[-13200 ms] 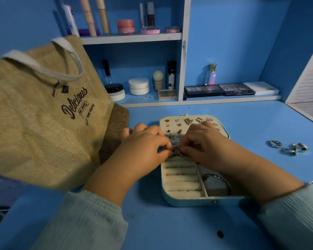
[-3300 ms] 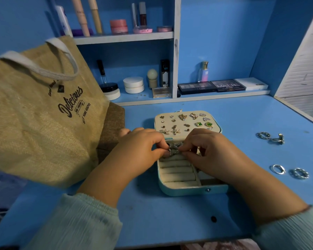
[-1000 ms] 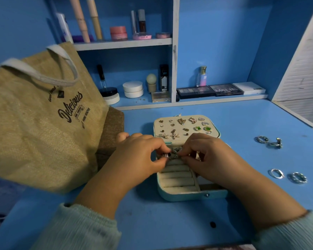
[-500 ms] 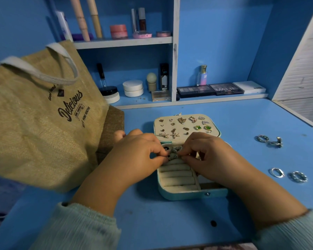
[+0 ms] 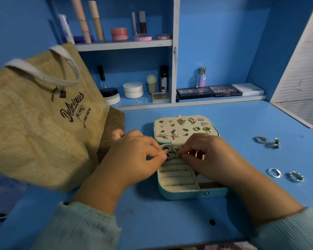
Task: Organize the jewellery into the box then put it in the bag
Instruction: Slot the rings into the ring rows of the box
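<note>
teal jewellery box (image 5: pixel 188 193) open at table (image 5: pixel 152 222) centre; left hand (image 5: pixel 134 156) and right hand (image 5: pixel 211 156) both pinch small ring (image 5: pixel 175 155) over ring rolls.

Your teal jewellery box (image 5: pixel 192 194) has a cream lining, with green-stoned studs (image 5: pixel 202 128) near its top edge. Left of the box, your tan burlap bag (image 5: pixel 34 127) carries dark brown lettering and off-white handles; silver rings (image 5: pixel 294 177) lie right of it on the blue table (image 5: pixel 170 222).

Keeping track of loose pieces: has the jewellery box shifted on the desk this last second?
No. The jewellery box sits equally near the bag as before.
</note>
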